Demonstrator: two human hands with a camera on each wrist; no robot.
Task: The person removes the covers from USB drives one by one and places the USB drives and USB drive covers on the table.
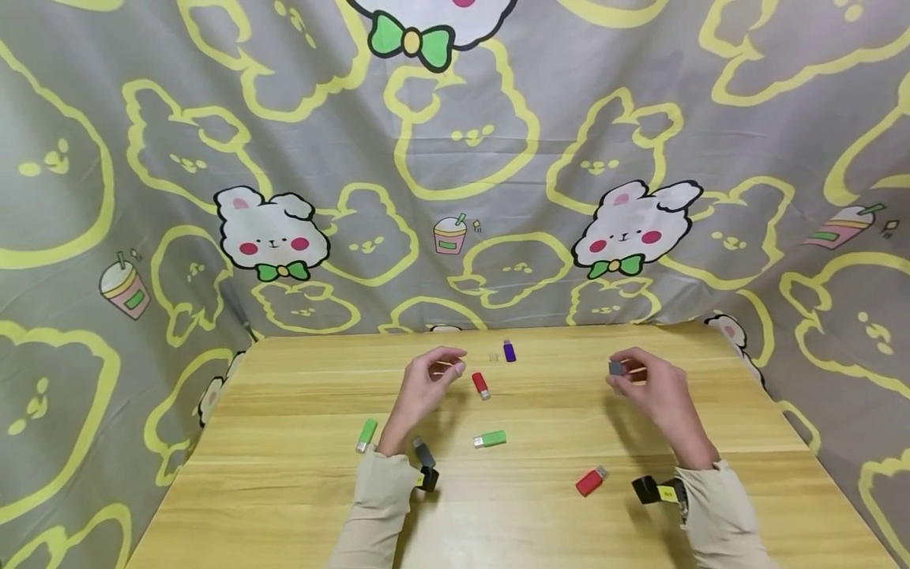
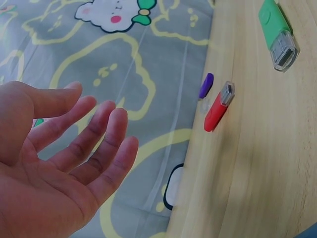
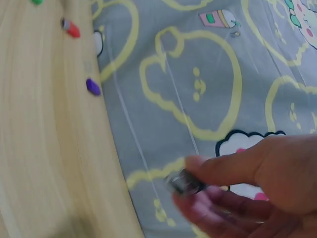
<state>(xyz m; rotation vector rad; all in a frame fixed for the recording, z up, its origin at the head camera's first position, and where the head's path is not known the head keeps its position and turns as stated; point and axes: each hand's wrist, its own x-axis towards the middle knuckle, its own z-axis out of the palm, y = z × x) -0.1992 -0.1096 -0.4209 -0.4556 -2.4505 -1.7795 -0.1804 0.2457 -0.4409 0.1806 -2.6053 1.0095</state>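
My right hand (image 1: 657, 387), at centre right of the head view, pinched a small dark drive (image 1: 616, 367) between thumb and fingertips, above the tabletop (image 1: 298, 506). My left hand (image 1: 426, 383), left of centre, hung with fingers loosely spread and held nothing. Just right of it lay a red drive (image 1: 481, 386), a purple one (image 1: 509, 352) farther back, a green one (image 1: 490, 439) nearer the bottom.
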